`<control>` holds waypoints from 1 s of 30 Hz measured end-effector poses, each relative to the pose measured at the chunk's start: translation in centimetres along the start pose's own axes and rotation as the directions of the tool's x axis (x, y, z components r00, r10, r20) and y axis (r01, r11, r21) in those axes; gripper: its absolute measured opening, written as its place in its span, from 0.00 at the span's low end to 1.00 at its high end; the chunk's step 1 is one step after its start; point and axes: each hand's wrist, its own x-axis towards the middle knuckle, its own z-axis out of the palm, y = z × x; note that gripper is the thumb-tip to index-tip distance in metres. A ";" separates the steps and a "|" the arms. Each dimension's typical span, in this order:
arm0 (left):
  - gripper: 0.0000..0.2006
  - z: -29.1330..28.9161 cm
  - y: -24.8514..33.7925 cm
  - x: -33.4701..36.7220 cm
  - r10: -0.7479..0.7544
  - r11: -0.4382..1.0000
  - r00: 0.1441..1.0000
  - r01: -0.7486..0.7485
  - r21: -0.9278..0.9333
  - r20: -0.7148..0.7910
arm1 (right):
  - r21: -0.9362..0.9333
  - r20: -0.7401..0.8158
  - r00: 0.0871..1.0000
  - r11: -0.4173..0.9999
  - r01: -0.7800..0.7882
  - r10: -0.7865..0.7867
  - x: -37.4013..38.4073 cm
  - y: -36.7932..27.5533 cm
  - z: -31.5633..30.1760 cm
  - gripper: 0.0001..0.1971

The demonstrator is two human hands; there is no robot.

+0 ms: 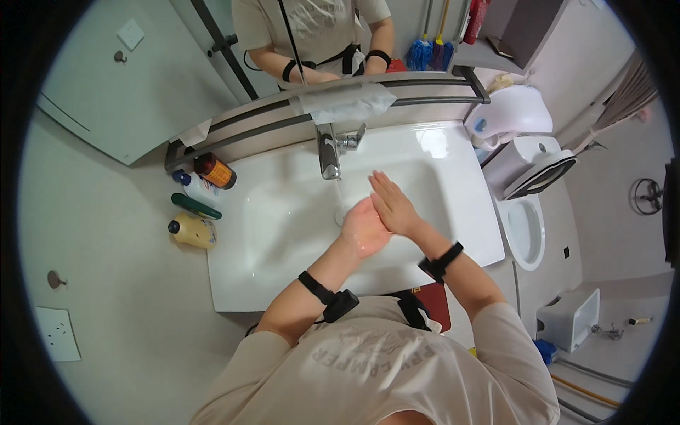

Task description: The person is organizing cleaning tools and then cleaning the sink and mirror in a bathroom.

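Note:
Over the white washbasin (276,244), both my hands are together just below the chrome tap (328,154). A thin stream of water (340,190) falls from its spout. My left hand (365,229) lies palm up, wet, its fingers partly hidden by the other hand. Pressed against it from the right, my right hand (394,207) has its fingers stretched out straight, pointing toward the tap. Neither hand appears to hold anything. A black strap with a small box (338,304) is on my left forearm, and another black strap (440,262) on my right.
Several bottles stand left of the basin, among them a yellow one (193,231) and a brown one (214,171). A dark metal rail (248,122) with a pale cloth (347,103) runs behind the tap, below a mirror. At right are a toilet (525,230) and a white bin (569,320).

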 end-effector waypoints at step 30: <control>0.04 -0.9 1.5 3.7 0.537 -0.607 0.757 0.039 0.794 0.373 | 0.668 0.546 0.731 -0.739 -0.084 0.410 2.5 -6.3 1.8 0.12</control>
